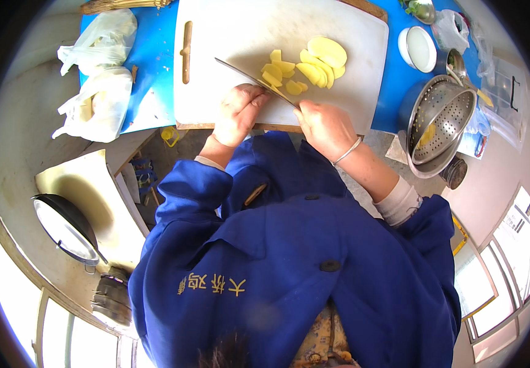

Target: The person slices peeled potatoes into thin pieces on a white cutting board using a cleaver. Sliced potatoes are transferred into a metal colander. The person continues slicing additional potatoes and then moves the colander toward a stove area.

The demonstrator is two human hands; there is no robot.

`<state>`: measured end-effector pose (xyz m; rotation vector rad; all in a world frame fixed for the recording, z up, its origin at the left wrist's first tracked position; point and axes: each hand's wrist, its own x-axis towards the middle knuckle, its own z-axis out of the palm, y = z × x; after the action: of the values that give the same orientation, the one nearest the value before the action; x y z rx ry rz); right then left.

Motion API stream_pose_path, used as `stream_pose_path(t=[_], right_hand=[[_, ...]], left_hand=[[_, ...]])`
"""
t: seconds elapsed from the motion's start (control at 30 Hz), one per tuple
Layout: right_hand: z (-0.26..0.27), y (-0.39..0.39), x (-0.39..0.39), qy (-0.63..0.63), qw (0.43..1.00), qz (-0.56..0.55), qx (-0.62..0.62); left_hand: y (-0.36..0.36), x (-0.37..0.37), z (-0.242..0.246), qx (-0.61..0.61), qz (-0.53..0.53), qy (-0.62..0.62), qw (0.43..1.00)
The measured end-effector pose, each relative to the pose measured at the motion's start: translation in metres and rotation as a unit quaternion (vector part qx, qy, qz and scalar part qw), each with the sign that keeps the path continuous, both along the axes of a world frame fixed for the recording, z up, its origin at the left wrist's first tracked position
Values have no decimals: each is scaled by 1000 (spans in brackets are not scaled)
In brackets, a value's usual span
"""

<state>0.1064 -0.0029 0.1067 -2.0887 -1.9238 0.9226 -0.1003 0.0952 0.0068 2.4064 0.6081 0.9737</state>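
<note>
My right hand (327,126) grips a kitchen knife (246,76) at its handle end, near the front edge of the white cutting board (219,37). The blade points up and to the left across the board. Close against the blade rests my left hand (239,110), its fingers bent; what lies under them is hidden. Beyond the blade are several yellow potato pieces (283,66). Farther right, potato slices (310,72) lean in a fanned pile with a large oval piece (327,51) on top.
Two plastic bags (104,41) with contents lie on the blue tabletop (154,83) at left. At right stand a white bowl (417,49) and a perforated steel colander (448,115) in a metal basin (423,170), near the table's edge. A wok (65,225) is at lower left.
</note>
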Motion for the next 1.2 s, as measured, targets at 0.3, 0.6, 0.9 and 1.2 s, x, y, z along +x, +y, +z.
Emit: stream_pose_path(t=[0.3, 0.6, 0.9, 1.2], right_hand=[[24, -14, 21, 60, 997, -38, 20], [40, -11, 12, 9, 1000, 8, -22], [-15, 13, 0, 71, 996, -38, 43], [13, -21, 49, 56, 992, -51, 96]], left_hand=[[1, 0, -2, 7, 8, -24, 1000], [0, 0, -7, 9, 9, -33, 999], [2, -6, -3, -3, -21, -14, 1000], [25, -42, 29, -93, 205, 35, 974]])
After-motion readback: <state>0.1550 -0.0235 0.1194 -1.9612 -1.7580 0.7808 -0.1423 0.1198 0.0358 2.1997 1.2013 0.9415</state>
